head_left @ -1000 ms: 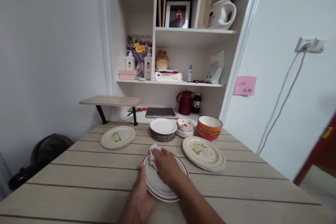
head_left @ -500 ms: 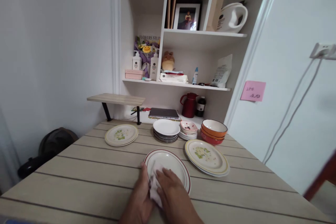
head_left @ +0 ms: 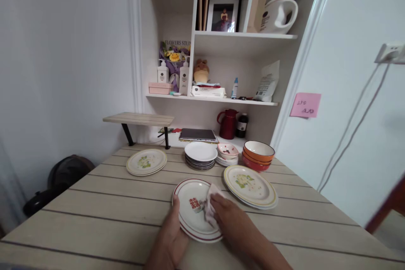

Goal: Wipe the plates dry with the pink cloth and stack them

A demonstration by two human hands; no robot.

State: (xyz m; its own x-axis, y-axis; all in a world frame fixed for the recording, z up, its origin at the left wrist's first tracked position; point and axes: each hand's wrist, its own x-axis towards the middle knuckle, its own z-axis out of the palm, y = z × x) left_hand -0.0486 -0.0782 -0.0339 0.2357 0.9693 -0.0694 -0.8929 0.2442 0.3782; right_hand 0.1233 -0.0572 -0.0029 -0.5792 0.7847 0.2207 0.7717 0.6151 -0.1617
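A white plate (head_left: 190, 219) with a dark red rim and a red printed design lies low over the near middle of the table. My left hand (head_left: 172, 232) grips its left edge, thumb on top and the other fingers hidden beneath. In my right hand (head_left: 229, 217) is a pale pink cloth (head_left: 211, 206), pressed against the right part of the plate's face. Just beyond to the right, a stack of yellow-rimmed floral plates (head_left: 249, 185) rests on the table.
Farther back stand floral plates (head_left: 146, 162), a stack of white plates (head_left: 201, 152), a small patterned bowl (head_left: 227, 149) on small plates, and orange and red bowls (head_left: 258, 156). A small raised shelf (head_left: 139, 119) stands at the back left. Behind is a red jug (head_left: 228, 124).
My right hand has moved the cloth from the plate's left side to its right side, uncovering the red design. The left hand still holds the left edge.
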